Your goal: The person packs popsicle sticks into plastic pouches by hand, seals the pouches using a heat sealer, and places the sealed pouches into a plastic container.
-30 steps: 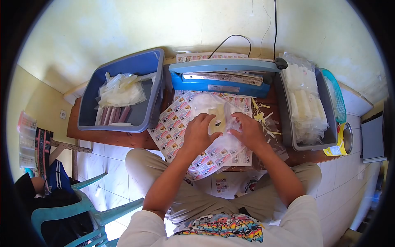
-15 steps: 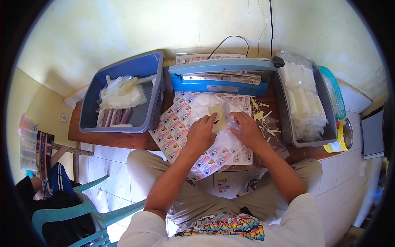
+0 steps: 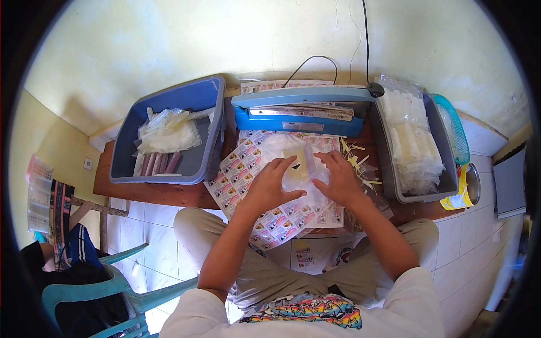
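Between my hands, a small pale-yellow rectangular piece (image 3: 294,162) with a dark mark lies on whitish clear plastic (image 3: 274,147); whether it is inside the plastic I cannot tell. My left hand (image 3: 271,185) is at its left side, thumb and fingers spread around a gap. To its right, my right hand (image 3: 342,181) is also open, with curved fingers apart and fingertips near the plastic's edge. Printed paper sheets (image 3: 239,169) lie beneath. Just behind stands a blue bag sealer (image 3: 298,121) with its long lever arm (image 3: 304,94) across the top.
A blue-grey bin (image 3: 189,163) on the left holds plastic bags and purple-brown packets (image 3: 159,162). On the right, a grey bin (image 3: 421,197) is filled with pale packets (image 3: 414,141). Yellow strips (image 3: 352,158) are scattered beside my right hand. A yellow can (image 3: 459,194) stands at the table's right end.
My left fingers have come off the yellow piece, and its thumb has spread away. The piece now lies flatter and squarer. My right hand's fingers have opened wider.
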`<state>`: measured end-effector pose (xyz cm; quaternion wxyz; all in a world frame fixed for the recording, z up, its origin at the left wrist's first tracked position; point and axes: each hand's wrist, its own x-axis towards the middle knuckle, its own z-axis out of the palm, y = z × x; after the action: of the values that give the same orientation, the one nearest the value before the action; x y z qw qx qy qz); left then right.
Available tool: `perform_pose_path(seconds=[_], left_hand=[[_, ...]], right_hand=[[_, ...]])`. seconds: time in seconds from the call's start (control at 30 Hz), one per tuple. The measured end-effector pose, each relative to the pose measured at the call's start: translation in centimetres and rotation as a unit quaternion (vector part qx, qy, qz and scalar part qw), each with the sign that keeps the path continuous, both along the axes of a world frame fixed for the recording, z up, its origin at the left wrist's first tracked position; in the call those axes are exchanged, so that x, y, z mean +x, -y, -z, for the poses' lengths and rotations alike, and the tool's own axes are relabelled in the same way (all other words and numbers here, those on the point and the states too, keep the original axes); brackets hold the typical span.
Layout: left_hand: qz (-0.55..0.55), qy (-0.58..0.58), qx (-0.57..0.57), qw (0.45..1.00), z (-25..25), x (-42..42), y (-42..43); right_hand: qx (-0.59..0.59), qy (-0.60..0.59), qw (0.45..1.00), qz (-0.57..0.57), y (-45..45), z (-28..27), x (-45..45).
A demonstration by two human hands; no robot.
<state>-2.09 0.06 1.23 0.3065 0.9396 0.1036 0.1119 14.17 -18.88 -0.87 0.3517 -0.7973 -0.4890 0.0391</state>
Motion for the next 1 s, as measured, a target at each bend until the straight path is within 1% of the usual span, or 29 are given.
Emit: perform_pose_path(seconds=[0.07, 0.13, 0.17, 0.23, 0.3, 0.37, 0.43, 0.47, 0.53, 0.57, 0.67, 0.7, 0.77, 0.8, 0.9, 0.97, 1.0], left_hand=[[0.002, 0.020, -0.006, 1.000, -0.1, -0.2, -0.5], [-0.023, 0.083, -0.009, 0.996, -0.2, -0.2, -1.0], [-0.026, 0.084, -0.010, 0.996, -0.3, -0.2, -1.2], [-0.065, 0.137, -0.057, 0.987, -0.8, -0.2, -1.5], [-0.077, 0.166, -0.060, 0.981, -1.4, -0.5, -2.0], [-0.093, 0.193, -0.063, 0.975, -2.1, -1.2, -2.5], [-0.112, 0.238, -0.068, 0.962, -2.8, -2.1, -3.2], [-0.121, 0.239, -0.064, 0.961, -3.0, -2.6, -3.7], [-0.154, 0.287, -0.056, 0.944, -3.2, -3.8, -4.8], [-0.161, 0.287, -0.052, 0.943, -3.3, -4.5, -5.5], [-0.269, 0.286, -0.100, 0.914, -5.3, -7.3, -7.0], [-0.275, 0.288, -0.099, 0.912, -5.3, -8.3, -7.9], [-0.319, 0.333, -0.049, 0.886, -5.5, -10.2, -10.4], [-0.324, 0.334, -0.045, 0.884, -5.7, -10.8, -11.8], [-0.361, 0.343, -0.035, 0.867, -6.1, -12.5, -16.6], [-0.418, 0.286, 0.004, 0.862, -5.9, -13.3, -20.2], [-0.422, 0.289, 0.006, 0.859, -5.4, -13.7, -22.1]], right_hand=[[0.022, 0.009, 1.000, -0.012, 0.0, -1.3, -0.2], [0.035, 0.022, 0.999, -0.019, -0.4, -2.1, -0.5], [0.049, 0.034, 0.998, -0.025, -0.7, -2.5, -0.7], [0.059, 0.032, 0.997, -0.036, -1.3, -3.2, -1.2], [0.068, 0.029, 0.996, -0.050, -1.9, -4.0, -1.9], [0.075, -0.031, 0.996, -0.045, -2.5, -4.7, -3.0], [0.072, -0.033, 0.995, -0.055, -3.1, -5.0, -3.6], [0.072, -0.037, 0.995, -0.054, -3.5, -5.1, -3.9], [0.074, -0.058, 0.993, -0.070, -4.4, -5.5, -4.7], [0.074, -0.078, 0.991, -0.077, -5.0, -5.9, -5.1], [0.098, -0.073, 0.983, -0.134, -7.5, -7.6, -7.0], [0.097, -0.072, 0.983, -0.141, -8.6, -8.2, -7.7], [0.171, -0.064, 0.964, -0.194, -11.8, -9.6, -9.0], [0.198, -0.074, 0.954, -0.212, -13.7, -10.2, -9.8], [0.217, -0.077, 0.938, -0.260, -20.7, -11.4, -11.8], [0.209, -0.071, 0.935, -0.277, -26.3, -11.1, -12.6], [0.202, -0.062, 0.934, -0.289, -29.0, -10.6, -12.9]])
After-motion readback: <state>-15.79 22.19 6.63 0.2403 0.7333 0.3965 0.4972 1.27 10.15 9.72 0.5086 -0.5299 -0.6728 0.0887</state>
